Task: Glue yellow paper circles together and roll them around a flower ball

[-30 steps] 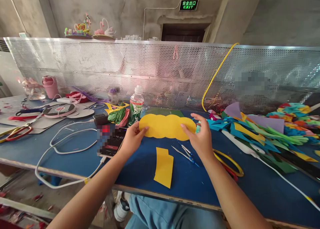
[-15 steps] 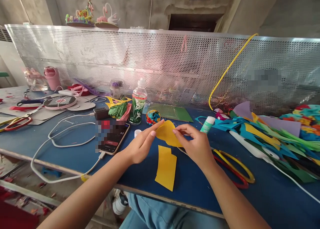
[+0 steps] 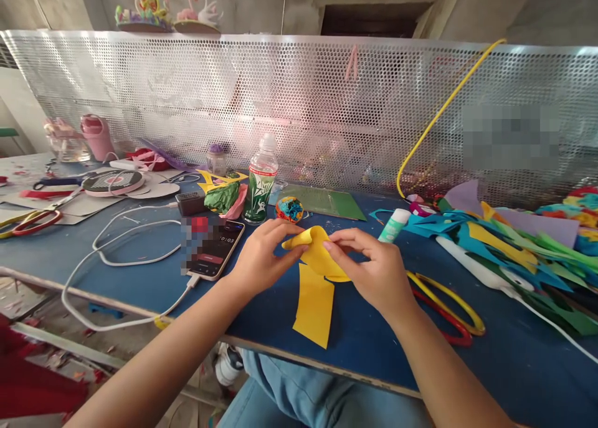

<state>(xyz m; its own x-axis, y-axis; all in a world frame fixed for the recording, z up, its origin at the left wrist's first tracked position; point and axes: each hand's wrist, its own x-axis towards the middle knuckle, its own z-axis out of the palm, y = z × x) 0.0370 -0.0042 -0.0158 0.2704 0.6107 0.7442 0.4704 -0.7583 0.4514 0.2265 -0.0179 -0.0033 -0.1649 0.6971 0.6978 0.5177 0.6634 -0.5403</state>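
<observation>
Between my two hands is a piece of yellow paper (image 3: 322, 255), its left edge curled over into a roll. My left hand (image 3: 261, 253) pinches the rolled edge between thumb and fingers. With thumb and fingertips, my right hand (image 3: 374, 263) grips the paper's right side. Below it on the blue table lies a flat yellow paper strip (image 3: 314, 306). A glue stick (image 3: 393, 225) stands tilted just behind my right hand, and a ball of colourful paper scraps (image 3: 289, 210) sits beyond the paper.
A green-labelled bottle (image 3: 260, 185) and a charging phone (image 3: 217, 250) are left of my hands. To the right lie red-and-yellow scissor handles (image 3: 448, 303), a white glue gun (image 3: 469, 263) and heaped coloured paper strips (image 3: 509, 247). A perforated metal screen (image 3: 299, 104) closes the table's far side.
My left hand has gone from flat, extended fingers to a pinch, and the yellow paper's left edge is now curled over. The camera view has tipped slightly downward.
</observation>
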